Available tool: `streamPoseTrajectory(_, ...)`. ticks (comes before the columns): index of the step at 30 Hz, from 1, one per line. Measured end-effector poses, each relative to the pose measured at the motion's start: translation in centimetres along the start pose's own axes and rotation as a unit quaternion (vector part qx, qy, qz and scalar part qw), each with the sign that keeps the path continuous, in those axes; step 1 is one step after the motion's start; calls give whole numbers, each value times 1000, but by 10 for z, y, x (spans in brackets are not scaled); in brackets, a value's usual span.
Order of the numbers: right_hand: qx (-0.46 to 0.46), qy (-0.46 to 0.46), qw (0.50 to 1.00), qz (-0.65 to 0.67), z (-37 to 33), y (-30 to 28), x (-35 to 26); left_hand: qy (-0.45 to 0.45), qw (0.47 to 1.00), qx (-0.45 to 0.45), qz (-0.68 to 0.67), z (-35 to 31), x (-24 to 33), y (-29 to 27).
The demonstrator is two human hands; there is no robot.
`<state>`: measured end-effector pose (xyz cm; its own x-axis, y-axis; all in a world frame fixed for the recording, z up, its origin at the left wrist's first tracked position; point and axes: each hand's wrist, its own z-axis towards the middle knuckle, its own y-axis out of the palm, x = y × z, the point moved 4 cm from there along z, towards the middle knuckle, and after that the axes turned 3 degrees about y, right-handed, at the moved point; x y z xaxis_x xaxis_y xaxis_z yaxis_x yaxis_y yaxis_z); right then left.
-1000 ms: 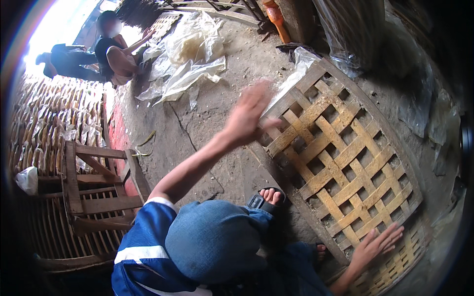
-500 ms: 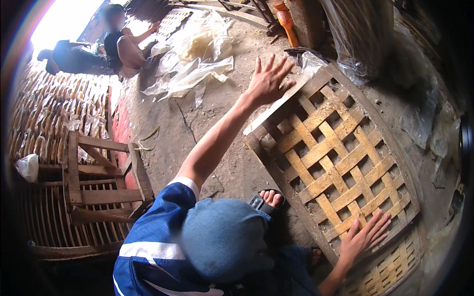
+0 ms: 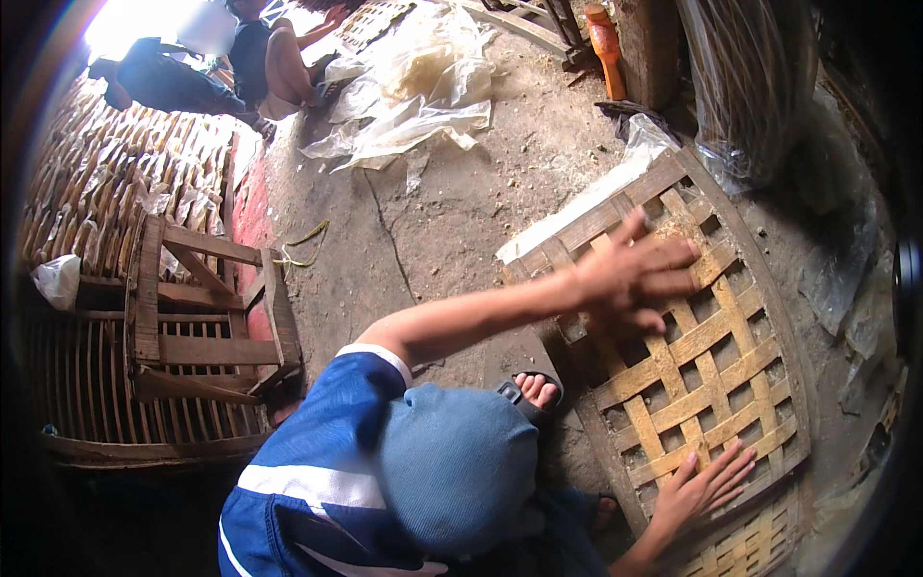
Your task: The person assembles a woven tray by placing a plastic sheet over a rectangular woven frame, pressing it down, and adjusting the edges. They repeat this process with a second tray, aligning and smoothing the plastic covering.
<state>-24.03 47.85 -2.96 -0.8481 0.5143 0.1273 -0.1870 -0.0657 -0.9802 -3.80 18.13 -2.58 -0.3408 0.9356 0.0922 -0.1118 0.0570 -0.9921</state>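
Low over the dusty floor (image 3: 452, 231) sits the woven panel (image 3: 673, 361), a lattice of flat golden-yellow strips in a worn, darker wooden frame (image 3: 755, 255). Its strips cross on the slant, browner toward the upper end, with roughly square, shadowed gaps between them.

The hands are well apart, and neither grips anything. The left hand (image 3: 639, 274) spreads its fingers over the panel's upper part; it is blurred, and I cannot tell whether it touches. The right hand (image 3: 707, 486) lies flat with fingers spread at the panel's lower end.

The left forearm (image 3: 490, 313) and hand cover some of the weave, and what the panel's underside rests on is hidden. Past the panel's lower end, a second woven panel (image 3: 745, 543) shows only partly, cut off by the picture's bottom edge.

Above the panel, clear plastic wrapping (image 3: 745, 87) encloses long, thin strands. Farther off to its upper left, a crumpled plastic sheet (image 3: 385, 135) bears a pale heap (image 3: 423, 69), too indistinct to identify. Well left of the panel, a rack (image 3: 144, 385) carries close rows of brownish strips (image 3: 106, 202); beside these is a whitish bag (image 3: 60, 281), its contents unclear.
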Motion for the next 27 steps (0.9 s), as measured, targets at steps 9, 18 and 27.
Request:
streamPoseTrajectory(9,0,2,998,59,2,1,-7,-237,968,87,21,-44,-103,-52)
streamPoseTrajectory(18,-16,23,998,59,3,-3,-5,-8,994,-82,-65,-31,14,-18)
streamPoseTrajectory(27,-40,17,996,76,4,-5,-8,-233,966,86,66,-75,-120,-78)
